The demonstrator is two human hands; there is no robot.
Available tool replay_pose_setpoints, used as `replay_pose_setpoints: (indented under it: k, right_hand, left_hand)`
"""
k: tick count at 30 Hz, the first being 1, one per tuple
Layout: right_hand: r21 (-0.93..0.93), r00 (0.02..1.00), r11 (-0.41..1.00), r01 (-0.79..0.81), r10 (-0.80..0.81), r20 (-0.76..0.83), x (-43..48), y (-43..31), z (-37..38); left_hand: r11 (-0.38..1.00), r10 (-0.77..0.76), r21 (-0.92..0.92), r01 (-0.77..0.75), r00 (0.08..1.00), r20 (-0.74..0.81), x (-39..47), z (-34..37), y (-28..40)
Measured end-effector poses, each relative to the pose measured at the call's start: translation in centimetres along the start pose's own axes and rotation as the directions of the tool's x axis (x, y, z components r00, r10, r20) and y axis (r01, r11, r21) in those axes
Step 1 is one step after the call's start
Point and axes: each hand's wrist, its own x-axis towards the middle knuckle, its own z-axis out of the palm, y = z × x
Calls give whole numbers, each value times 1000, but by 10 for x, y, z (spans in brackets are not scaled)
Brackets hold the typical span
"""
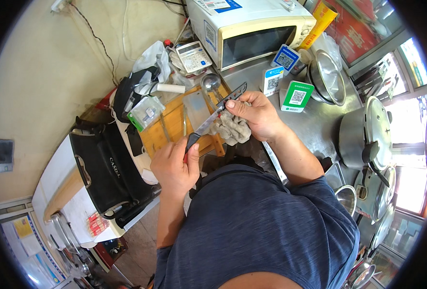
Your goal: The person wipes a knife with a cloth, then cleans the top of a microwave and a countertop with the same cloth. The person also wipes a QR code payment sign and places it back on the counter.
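My left hand (175, 169) grips the dark handle of a knife-like tool (207, 124), whose narrow metal blade slants up to the right. At the blade's far end, my right hand (258, 113) pinches a dark strip with a row of holes (238, 93); whether strip and blade are one piece I cannot tell. A crumpled grey cloth (232, 128) hangs beneath the right thumb and fingers, bunched against the palm. Below the tool lies a wooden board (152, 133), bearing a translucent plastic piece (198, 106) and a metal ladle (211, 83).
A microwave oven (257, 39) stands at the back, with a calculator (193, 57) beside it. Several code stands (296, 96), metal bowls (329, 77) and a lidded pot (358, 130) occupy the steel counter (311, 123). To the left sits a black bag (105, 169).
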Motion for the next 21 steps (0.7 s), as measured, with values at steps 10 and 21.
replay_pose_setpoints:
  k: [10, 21]
  right_hand:
    - [-46, 998, 998, -52, 53, 20, 1, 3, 2]
    - [-195, 981, 976, -96, 126, 149, 0, -5, 3]
  left_hand:
    - [988, 40, 149, -40, 999, 6, 0, -7, 3]
    - [994, 63, 91, -64, 998, 13, 3, -12, 1]
